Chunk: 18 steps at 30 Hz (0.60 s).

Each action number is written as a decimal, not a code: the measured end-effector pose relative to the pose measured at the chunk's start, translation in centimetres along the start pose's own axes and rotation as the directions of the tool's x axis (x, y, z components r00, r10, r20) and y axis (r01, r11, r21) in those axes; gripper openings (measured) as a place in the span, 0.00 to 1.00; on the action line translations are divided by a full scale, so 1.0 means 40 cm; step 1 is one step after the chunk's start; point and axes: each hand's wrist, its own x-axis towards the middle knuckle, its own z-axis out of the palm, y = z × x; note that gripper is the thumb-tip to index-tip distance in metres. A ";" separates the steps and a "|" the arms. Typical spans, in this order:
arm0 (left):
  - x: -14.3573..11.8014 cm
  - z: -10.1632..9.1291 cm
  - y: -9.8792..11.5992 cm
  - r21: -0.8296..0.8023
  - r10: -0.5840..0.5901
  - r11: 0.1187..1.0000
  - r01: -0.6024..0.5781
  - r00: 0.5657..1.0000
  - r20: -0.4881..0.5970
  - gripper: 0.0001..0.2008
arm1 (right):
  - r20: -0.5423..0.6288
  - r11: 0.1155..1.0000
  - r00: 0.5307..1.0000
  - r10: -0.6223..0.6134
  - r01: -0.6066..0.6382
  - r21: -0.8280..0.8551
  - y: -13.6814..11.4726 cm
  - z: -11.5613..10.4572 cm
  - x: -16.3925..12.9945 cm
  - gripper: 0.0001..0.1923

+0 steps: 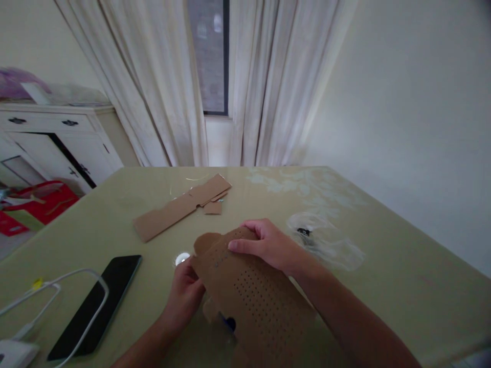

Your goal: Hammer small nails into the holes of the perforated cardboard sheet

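Toward the near edge of the pale green table (402, 291), a brown perforated cardboard piece (261, 289) slants between both hands, its face dotted with rows of small dark holes, a rounded flap jutting at its far end, a dark curved notch in its left side. The left hand (184, 291) grips its far left corner; the right hand (266, 246) clasps its far end, thumb on top.
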 end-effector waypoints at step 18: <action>0.000 0.006 0.060 0.163 0.049 0.985 -0.057 0.997 0.051 0.14 | 0.126 0.967 0.984 0.124 -0.149 0.208 0.007 -0.004 0.008 0.25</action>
